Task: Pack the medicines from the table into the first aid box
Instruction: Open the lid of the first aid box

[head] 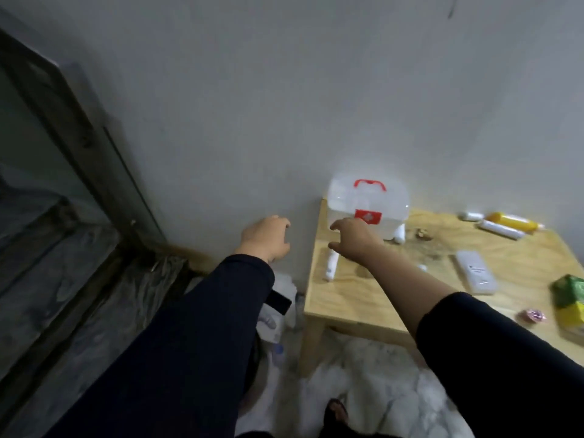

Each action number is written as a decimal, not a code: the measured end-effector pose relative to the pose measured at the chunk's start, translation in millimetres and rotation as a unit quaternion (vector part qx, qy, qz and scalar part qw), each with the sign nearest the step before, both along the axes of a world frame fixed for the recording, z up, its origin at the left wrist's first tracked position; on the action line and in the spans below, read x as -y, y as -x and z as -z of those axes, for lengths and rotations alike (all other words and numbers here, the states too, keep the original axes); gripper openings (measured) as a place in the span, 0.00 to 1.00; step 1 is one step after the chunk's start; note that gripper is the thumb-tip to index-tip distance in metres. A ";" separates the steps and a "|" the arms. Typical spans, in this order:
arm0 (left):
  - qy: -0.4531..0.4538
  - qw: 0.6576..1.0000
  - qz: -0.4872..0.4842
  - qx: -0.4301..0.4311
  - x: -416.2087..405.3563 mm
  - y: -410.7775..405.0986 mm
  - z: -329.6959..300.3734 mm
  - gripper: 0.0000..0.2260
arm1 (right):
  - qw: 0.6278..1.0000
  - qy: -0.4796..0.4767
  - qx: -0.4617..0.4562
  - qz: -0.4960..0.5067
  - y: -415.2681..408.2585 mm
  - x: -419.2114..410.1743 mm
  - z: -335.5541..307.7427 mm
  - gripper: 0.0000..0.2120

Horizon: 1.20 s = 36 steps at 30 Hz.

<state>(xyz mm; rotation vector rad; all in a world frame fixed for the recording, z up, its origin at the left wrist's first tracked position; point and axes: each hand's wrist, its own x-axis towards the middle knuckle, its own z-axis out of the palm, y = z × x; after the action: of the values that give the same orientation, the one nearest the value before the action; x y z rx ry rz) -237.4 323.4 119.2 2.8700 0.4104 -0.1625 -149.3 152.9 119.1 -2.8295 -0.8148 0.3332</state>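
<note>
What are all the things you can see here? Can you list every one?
first aid box: one, clear white with red handle and red label, lid shut, back left corner of the table
table: one, light wood, against the wall
white tube: one, lying near the table's left edge
flat white pack: one, middle right of the table
yellow tube: one, back right of the table
white tubes: two, beside the yellow tube
green and yellow box: one, right edge
pink wrapped thing: one, small, front right
left hand: one, empty, left of the table
right hand: one, empty, reaching toward the box
</note>
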 end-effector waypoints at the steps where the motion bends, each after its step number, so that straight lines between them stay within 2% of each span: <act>1: 0.004 1.000 0.015 0.008 10.2 -13.9 -2.0 0.23 | 1.000 -0.002 0.009 0.013 -10.8 14.9 -0.8 0.23; 8: 0.026 0.994 0.094 0.056 52.4 -103.0 9.1 0.28 | 0.995 0.022 0.102 0.000 -78.0 88.8 8.6 0.25; 17: -0.014 0.991 0.113 0.072 65.8 -177.6 37.5 0.38 | 0.980 0.031 0.177 -0.082 -129.2 76.7 56.6 0.36; 26: -0.052 0.984 0.137 0.099 63.8 -193.1 62.1 0.37 | 0.960 0.082 0.257 -0.071 -147.3 70.5 88.9 0.38; 36: -0.050 0.979 0.172 0.096 57.7 -190.9 49.5 0.35 | 0.942 0.044 0.312 -0.116 -132.0 77.9 83.5 0.34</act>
<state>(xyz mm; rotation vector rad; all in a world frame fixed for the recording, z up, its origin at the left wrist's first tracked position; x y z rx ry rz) -46.5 265.7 69.7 2.9960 -0.1200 0.0782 -17.3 74.9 35.7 -2.9434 -1.2738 -0.5508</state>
